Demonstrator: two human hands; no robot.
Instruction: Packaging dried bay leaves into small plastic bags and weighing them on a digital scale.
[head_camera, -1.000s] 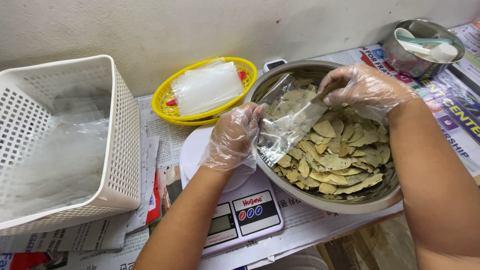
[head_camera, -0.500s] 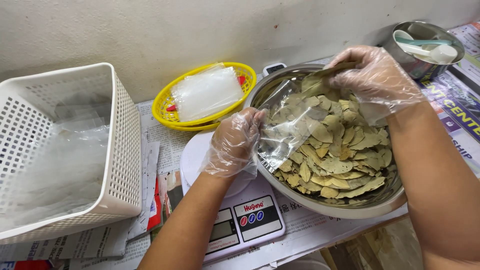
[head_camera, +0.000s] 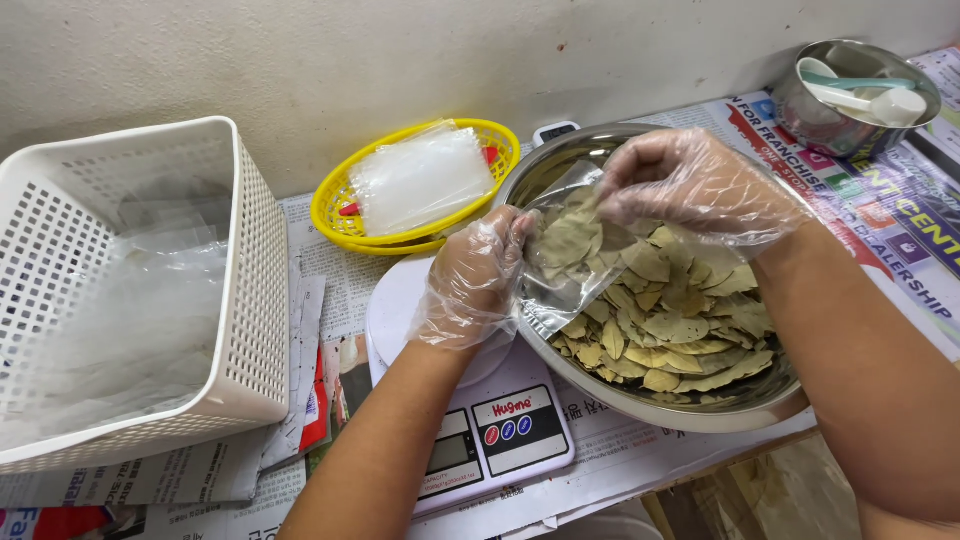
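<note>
— Since the earlier look, what moved?
— The right hand (head_camera: 700, 185) rose from the bay leaves (head_camera: 680, 330) and now pinches a few into the clear bag (head_camera: 570, 255), which the left hand (head_camera: 475, 275) grips open at the big metal bowl's (head_camera: 700, 415) rim. So filling is underway.
— And around it?
— Newspaper (head_camera: 340, 280) covers the table; a white scale (head_camera: 500, 440) lies beneath, with a white basket (head_camera: 250, 300), a yellow basket (head_camera: 340, 200) and a plain wall (head_camera: 300, 60).

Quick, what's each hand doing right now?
Left hand: closed, holding the clear plastic bag open over the metal bowl.
Right hand: closed, pushing dried leaves into the bag.
</note>
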